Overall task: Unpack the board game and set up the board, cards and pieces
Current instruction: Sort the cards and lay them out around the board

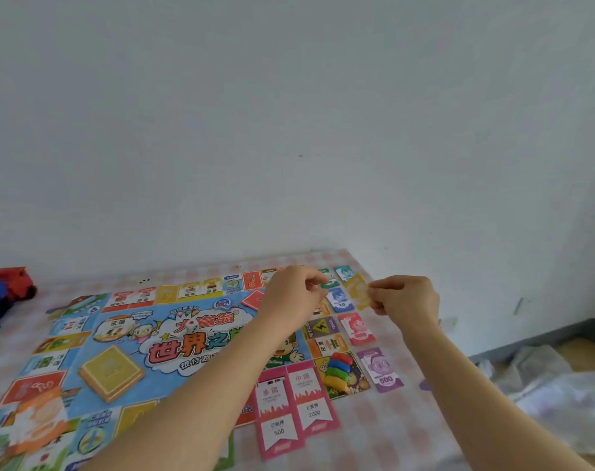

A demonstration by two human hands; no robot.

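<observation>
**Both hands raised over the far right corner of the board, a yellow note pinched in the right**

The game board (126,338) lies flat and unfolded on a table (374,433) covered in a pale checked cloth, its blue middle printed with cartoon figures and large Chinese lettering. A yellow deck of cards (111,372) sits on the board's left half, and an orange-and-white stack (39,419) lies blurred near the board's near-left corner.

The right hand (404,297) is curled nearly closed, thumb and fingertips pinching the edge of a yellow paper note (357,291), which is held up above the table's far right corner. The left hand (294,297) is just beside it, fingers bent in toward the thumb; whether it grips anything cannot be told.

Along the board's right edge lie single paper notes on the cloth: a blue one marked 10 (339,299), a red one (356,328) and a purple one marked 500 (381,369), with green and teal notes further back, partly hidden by the left hand. A small pile of coloured playing pieces (338,368) rests on the board's near-right corner square. Two pink property cards (294,406) lie side by side just off the board's near edge, marked 500 and 2000.

Red and blue toy vehicles (3,294) stand at the table's far left.
</observation>
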